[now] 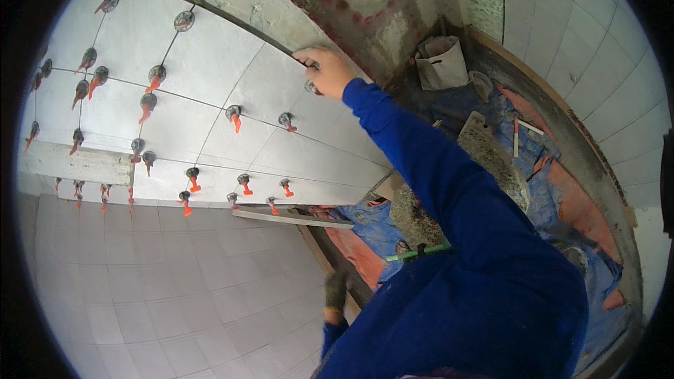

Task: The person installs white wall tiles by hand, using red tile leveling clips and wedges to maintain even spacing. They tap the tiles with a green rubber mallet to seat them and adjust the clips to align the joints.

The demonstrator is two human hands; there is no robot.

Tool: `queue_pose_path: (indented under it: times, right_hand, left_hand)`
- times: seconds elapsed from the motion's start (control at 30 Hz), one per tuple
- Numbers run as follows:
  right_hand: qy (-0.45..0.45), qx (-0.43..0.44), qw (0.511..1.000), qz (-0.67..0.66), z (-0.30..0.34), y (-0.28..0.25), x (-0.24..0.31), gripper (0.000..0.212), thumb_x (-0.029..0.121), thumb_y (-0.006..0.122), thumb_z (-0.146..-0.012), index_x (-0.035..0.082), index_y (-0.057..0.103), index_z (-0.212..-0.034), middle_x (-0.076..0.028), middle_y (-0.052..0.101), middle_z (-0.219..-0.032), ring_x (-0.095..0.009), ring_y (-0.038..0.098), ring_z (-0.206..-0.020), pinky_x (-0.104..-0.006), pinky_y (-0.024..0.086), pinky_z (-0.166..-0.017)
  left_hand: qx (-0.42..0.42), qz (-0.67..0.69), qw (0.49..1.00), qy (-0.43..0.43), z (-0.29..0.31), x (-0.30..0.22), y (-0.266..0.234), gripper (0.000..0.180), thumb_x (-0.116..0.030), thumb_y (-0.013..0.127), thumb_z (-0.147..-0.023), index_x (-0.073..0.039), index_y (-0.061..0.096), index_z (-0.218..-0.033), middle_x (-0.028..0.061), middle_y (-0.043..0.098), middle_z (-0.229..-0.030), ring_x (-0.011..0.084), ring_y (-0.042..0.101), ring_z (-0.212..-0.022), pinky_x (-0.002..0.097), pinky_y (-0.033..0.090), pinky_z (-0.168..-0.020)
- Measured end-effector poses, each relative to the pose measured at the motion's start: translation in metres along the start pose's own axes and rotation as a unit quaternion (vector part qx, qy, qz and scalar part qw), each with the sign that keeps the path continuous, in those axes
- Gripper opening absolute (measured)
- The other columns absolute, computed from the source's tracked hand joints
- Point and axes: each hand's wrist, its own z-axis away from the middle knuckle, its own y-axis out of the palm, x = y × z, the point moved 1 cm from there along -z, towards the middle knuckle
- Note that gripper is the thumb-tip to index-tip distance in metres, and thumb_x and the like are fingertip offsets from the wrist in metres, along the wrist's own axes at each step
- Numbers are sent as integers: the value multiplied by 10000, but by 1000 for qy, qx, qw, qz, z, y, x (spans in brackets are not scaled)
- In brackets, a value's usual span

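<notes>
My bare right hand (328, 71) reaches up to the upper edge of a wall of large white tiles (281, 88). Its thumb and fingers curl around a dark round tile leveling clip (311, 86), which they partly cover. Many more leveling clips with black caps and red-orange handles, such as one clip (234, 114), sit along the tile joints to the left. Low beside my body hangs my left hand (335, 290) in a dark glove, blurred, its fingers not clear. It appears apart from the tiles.
A long straight bar (291, 218) runs under the lower tile edge. On the right, blue and orange sheeting (576, 203) covers the ground, with a whitish bag (442, 64), a rough mortar-covered board (495, 161) and a green tool (418, 253). Bare concrete (260, 3) borders the tiles above.
</notes>
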Motion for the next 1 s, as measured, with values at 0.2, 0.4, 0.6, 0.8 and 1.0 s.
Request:
queue_pose_path:
  times: [0.2, 0.4, 0.6, 0.8, 1.0]
  right_hand:
    - [216, 62, 973, 60, 34, -17, -7, 288, 290, 655, -913, 17, 669, -1004, -93, 666, -790, -199, 658, -690, -343, 516, -598]
    - [375, 70, 846, -373, 55, 1, -6, 260, 292, 581, -979, 51, 632, -894, -20, 573, -719, -110, 507, -571, -265, 356, -457]
    - [430, 47, 716, -547, 56, 7, -12, 222, 253, 543, -1008, 49, 605, -946, 6, 537, -744, -86, 438, -542, -229, 314, -450]
    - [411, 86, 742, -523, 53, 10, -14, 230, 275, 544, -1012, 68, 593, -925, 26, 519, -718, -73, 436, -542, -212, 287, -434]
    - [421, 100, 784, -446, 47, 6, -9, 228, 255, 543, -1007, 70, 583, -880, 21, 518, -683, -83, 453, -546, -222, 280, -425]
  left_hand:
    - [-101, 480, 867, 87, -254, -185, -125, 446, -318, 525, -1011, 16, 556, -1305, 139, 634, -1221, 266, 625, -1116, 397, 511, -953]
    - [-121, 432, 883, -140, -360, -283, -187, 344, -368, 487, -1001, -60, 639, -1021, 86, 676, -878, 180, 636, -682, 307, 514, -617]
    - [-98, 476, 842, -235, -386, -286, -202, 323, -299, 406, -1015, -79, 608, -893, 27, 576, -662, 185, 544, -479, 308, 492, -495]
    - [-51, 626, 751, -206, -375, -291, -191, 285, -315, 471, -982, -94, 597, -855, 26, 565, -644, 193, 537, -481, 312, 481, -494]
    - [-23, 671, 719, -179, -372, -289, -181, 263, -332, 536, -949, -110, 585, -816, 25, 555, -625, 200, 531, -483, 317, 469, -494]
